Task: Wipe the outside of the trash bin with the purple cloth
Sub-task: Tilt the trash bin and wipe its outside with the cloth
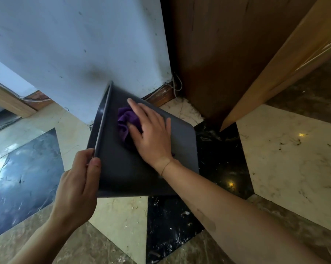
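A dark grey trash bin (122, 168) is tipped on its side above the floor, its open rim facing left and its base to the right. My left hand (78, 178) grips the rim at the lower left corner. My right hand (151, 132) lies flat on the bin's upturned side wall, pressing a crumpled purple cloth (125, 121) against it. Most of the cloth is under my palm; folds stick out to the left of my fingers.
A white wall (75, 44) rises just behind the bin's rim, with a wooden skirting (160, 94) at its foot. A brown wooden door (227, 54) stands at the back right. The floor (284, 149) is dusty cream and black marble.
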{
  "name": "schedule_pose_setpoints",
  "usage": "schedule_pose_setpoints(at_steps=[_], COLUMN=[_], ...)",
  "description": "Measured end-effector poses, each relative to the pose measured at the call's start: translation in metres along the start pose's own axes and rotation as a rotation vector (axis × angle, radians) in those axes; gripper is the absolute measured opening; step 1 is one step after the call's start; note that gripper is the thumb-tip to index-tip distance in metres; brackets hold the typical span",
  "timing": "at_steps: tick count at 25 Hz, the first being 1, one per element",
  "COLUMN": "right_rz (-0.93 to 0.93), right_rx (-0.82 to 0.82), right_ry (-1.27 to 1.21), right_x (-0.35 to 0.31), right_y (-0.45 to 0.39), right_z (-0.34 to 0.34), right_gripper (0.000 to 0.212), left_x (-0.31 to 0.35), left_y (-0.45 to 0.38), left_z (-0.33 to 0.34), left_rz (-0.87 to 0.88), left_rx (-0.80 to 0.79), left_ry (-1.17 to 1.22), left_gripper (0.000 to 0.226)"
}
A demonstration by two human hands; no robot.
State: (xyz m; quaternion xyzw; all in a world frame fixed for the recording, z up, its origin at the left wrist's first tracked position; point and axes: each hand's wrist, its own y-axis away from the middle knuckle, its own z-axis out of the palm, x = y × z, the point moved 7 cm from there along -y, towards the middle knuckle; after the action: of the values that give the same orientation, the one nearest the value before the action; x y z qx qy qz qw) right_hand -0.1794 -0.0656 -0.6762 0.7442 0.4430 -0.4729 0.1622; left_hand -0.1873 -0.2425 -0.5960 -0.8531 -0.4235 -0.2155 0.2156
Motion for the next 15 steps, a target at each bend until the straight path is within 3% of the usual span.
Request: schedule_pose_setpoints(at_steps=[6, 12, 13, 15], right_rz=[0.284, 0.929, 0.971, 0.881], right_rx=[0.108, 0.275, 0.273, 0.313], right_ry=[0.040, -0.328, -0.344, -0.300], right_x=[0.104, 0.193, 0.191, 0.166], right_y=[-0.001, 0.088, 0.106, 0.133], right_z=[-0.033, -0.048, -0.044, -0.043], right_gripper=[0.043, 0.040, 0.040, 0.037], left_x=[0.002, 0.026, 0.028, 0.031], left_y=[0.006, 0.007, 0.008, 0.009], left_z=[0.004, 0.010, 0.009, 0.011], left_rz=[-0.070, -0.049, -0.045, -0.034], left_rx=[0.049, 0.030, 0.030, 0.021], left_ry=[0.019, 0.034, 0.033, 0.027], left_gripper=[0.022, 0.024, 0.024, 0.024])
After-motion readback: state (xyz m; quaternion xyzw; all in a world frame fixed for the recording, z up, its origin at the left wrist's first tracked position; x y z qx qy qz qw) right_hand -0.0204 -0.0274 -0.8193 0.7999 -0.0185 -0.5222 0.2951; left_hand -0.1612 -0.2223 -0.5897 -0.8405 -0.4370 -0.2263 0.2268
